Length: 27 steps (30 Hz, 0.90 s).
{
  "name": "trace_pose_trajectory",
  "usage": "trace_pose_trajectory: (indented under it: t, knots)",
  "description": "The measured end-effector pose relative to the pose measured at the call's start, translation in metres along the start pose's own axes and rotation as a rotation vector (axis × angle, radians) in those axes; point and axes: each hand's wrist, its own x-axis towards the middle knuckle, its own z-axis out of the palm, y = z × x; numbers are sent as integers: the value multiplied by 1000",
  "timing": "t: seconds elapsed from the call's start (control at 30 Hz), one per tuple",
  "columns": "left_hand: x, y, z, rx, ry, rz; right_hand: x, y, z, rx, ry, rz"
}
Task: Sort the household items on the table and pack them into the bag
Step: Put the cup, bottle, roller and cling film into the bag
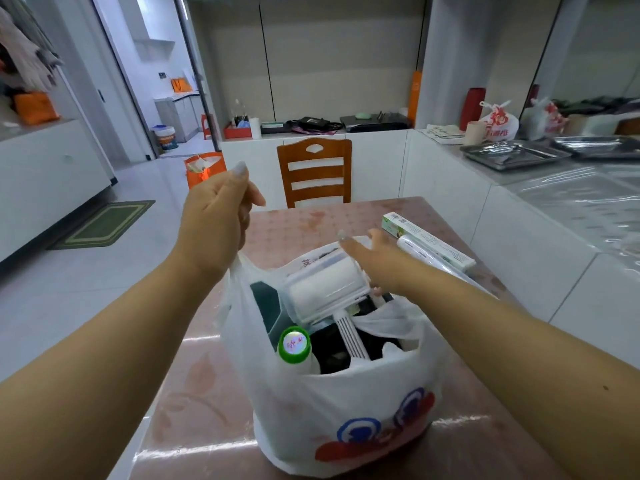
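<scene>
Soft daylight, table (214, 445) glare (edges warped).

Place: a home, in the eating room next to the kitchen.
Table: a table (460, 441) with a shiny pink cover.
Chair: a wooden chair (314, 173) pushed up to it.
Cupboards: low white cupboards (450, 188) along the walls.
Kitchen: through the doorway (156, 81), with grey cupboards.
Floor: a green mat (104, 225) on pale tiles.
</scene>
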Motion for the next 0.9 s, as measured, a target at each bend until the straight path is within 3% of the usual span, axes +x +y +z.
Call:
trace_pose_trajectory:
  t: [0.07, 0.2, 0.37, 0.47, 0.6, 0.67, 0.8, 0.9]
  knots:
    - [-1, -1, -1, 6, -13, 21, -5, 10, -1, -82, 4, -55]
    - [-2, -2, 0, 13, -29, 32, -18, 20, 4, -243, -163, -37]
    - [-2, -2, 4, 50, -36, 64, -13, 20, -27, -133, -21, 40]
    - [0, -2, 5, 28, -10, 75, -13, 19, -60, 81, -15, 149]
    - [8, 3, 12, -69, 10, 91, -22, 8, -88, 716, -89, -84]
    - [17, 7, 16, -97, 29, 105, -18, 5, -94, 955, 8, -169]
    - [48, 20, 21, -166, 128, 115, -12, -4, -105, 1155, 179, -251]
    - [78, 33, 17, -153, 179, 178, -11, -19, -120, 1167, 259, -380]
